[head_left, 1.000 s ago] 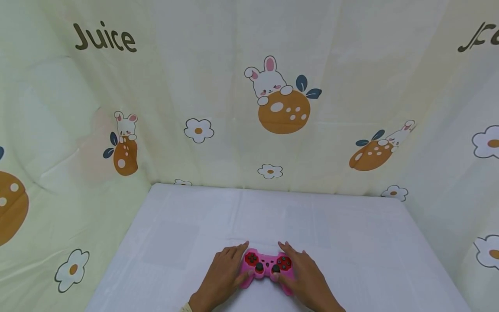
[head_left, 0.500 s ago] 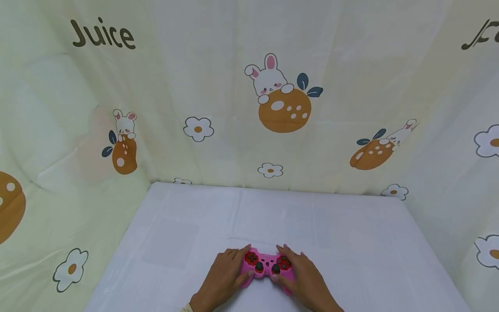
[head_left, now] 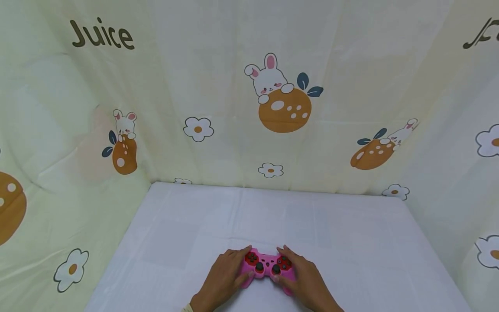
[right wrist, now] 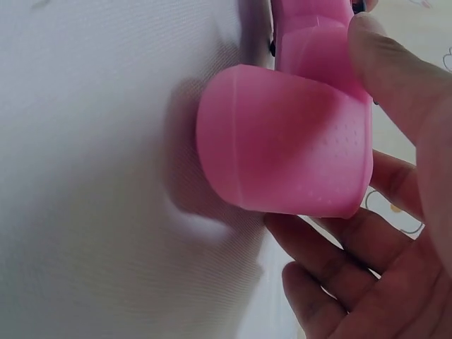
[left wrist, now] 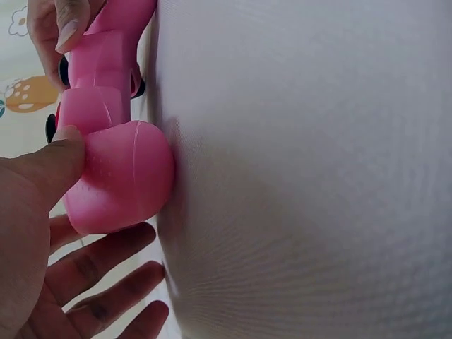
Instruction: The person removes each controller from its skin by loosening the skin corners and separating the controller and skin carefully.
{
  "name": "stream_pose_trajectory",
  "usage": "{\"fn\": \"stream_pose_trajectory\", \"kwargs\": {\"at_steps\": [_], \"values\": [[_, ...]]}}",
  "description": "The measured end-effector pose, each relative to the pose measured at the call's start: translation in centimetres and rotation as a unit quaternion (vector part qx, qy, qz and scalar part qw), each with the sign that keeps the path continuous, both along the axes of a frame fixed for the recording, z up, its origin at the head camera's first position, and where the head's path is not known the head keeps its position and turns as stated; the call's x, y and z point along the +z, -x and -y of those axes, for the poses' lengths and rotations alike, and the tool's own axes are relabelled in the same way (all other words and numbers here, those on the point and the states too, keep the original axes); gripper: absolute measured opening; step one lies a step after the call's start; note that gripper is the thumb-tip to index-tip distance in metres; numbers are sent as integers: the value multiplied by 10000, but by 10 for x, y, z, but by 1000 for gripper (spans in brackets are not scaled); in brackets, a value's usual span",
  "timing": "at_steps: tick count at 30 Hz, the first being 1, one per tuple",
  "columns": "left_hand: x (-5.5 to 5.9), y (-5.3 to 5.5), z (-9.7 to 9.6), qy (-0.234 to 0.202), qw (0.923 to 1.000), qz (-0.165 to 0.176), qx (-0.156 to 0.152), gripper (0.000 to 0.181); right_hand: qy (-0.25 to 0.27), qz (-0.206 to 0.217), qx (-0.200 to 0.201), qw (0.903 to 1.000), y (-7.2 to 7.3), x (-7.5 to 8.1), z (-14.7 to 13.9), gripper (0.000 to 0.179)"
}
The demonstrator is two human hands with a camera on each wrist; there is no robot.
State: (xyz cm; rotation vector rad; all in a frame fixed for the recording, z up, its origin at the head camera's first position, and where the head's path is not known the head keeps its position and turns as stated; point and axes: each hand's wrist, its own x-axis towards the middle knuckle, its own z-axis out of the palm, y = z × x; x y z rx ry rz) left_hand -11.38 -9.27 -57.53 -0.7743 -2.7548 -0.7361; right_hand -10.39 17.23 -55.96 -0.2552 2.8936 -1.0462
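Note:
A pink game controller (head_left: 268, 262) with red button pads and two dark thumbsticks lies on the white-covered table. My left hand (head_left: 223, 274) grips its left side, the thumb on the top face and the index finger at the upper shoulder. On the other side my right hand (head_left: 309, 277) holds the right grip in the same way, thumb near the right stick. In the left wrist view the left thumb (left wrist: 60, 159) presses the pink grip (left wrist: 123, 176), while the lower fingers are spread beneath it. The right wrist view shows the right fingers (right wrist: 367, 240) bent beside the other grip (right wrist: 282, 141).
The white tabletop (head_left: 273, 216) stretches away behind the controller. Fabric printed with rabbits, oranges and flowers hangs as a back wall (head_left: 222, 86) and along both sides, meeting the table's far and side edges.
Both index fingers have come down from a raised pose onto the controller's shoulders. The controller has stayed in place, and the head view has tilted slightly.

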Motion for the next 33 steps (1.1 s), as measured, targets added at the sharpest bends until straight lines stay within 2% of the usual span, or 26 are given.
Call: {"fn": "stream_pose_trajectory", "kwargs": {"at_steps": [10,21,33], "values": [[-4,1,0,-287,9993,-207,81,66,287,-35,-257,9993,2,-3,0,72],[-6,0,0,-434,9986,146,259,65,491,-175,-477,9975,2,-5,0,74],[-5,0,1,-745,9944,591,459,65,585,-578,-516,9953,1,-5,1,72]]}}
